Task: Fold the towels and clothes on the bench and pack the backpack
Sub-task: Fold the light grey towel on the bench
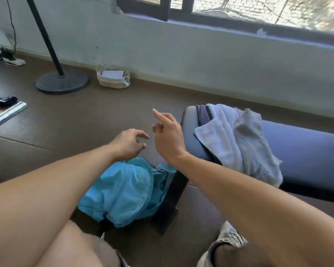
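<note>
Brown flooring is stretching to a pale wall under a window, with a small woven basket (113, 79) and a round black stand base (62, 81) sitting near the skirting. Both hands are hovering empty above the crumpled turquoise fabric backpack (123, 191) lying on the floor, the left hand (128, 143) loosely curled and the right hand (167, 134) spreading its fingers. White and grey towels (237, 139) are lying heaped on the padded blue bench (305, 149) beside them.

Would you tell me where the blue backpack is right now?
In the head view, the blue backpack sits on the floor at lower centre, against the bench end, below both hands.
</note>
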